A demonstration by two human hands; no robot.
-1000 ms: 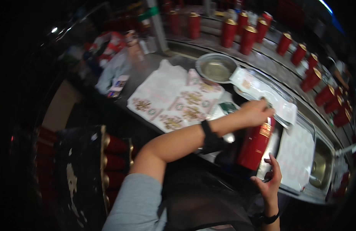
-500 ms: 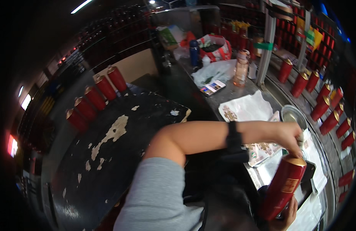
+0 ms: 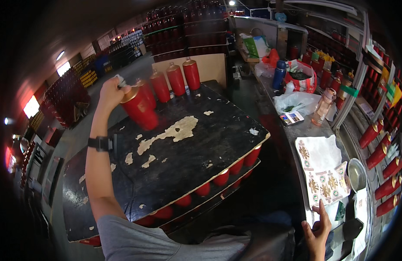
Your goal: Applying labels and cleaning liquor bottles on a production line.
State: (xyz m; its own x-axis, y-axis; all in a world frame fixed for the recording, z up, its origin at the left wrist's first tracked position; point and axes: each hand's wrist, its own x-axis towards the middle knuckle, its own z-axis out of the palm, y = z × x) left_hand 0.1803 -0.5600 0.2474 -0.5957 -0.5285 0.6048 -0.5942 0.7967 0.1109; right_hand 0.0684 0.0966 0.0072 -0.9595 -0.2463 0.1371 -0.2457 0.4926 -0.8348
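Left hand (image 3: 109, 92) fingers clamp red cylinder (image 3: 139, 108) top (tilted)

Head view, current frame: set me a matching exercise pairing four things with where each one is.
Things:
1. red canister
2. right hand
3. metal bowl
4. blue bottle

Places:
A. far along the bench, beside a red bag
B. gripped by the top in the left hand, above the black board
C. on the bench, just right of the printed papers
D. resting at the near edge of the printed papers

Pairs: 1-B, 2-D, 3-C, 4-A
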